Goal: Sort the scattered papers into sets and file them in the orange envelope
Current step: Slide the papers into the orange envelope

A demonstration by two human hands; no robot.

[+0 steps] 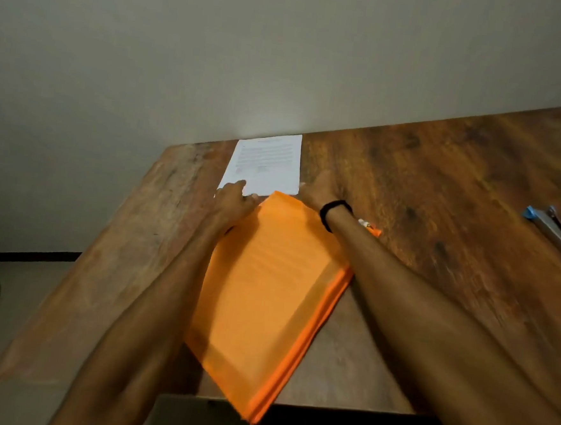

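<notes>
- Left hand [232, 199] and right hand [317, 190] sit apart at the near corners of the white printed paper stack [266, 161]; gripping or just touching, I cannot tell.
- Flat orange paper envelope [266, 294] lies nearer me, its far end meeting that stack, placed, I judge, for sliding sheets in.

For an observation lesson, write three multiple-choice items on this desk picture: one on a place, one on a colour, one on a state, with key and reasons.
1. Where is the stapler? A on the floor; B on the table, right of the orange envelope; C on a chair.
2. What colour is the wristband? A black; B red; C white.
3. How do the white papers lie? A crumpled; B flat; C rolled up.
Key: 1 B, it rests on wood at the right; 2 A, it reads black; 3 B, they lie flat at the envelope's far end.
</notes>
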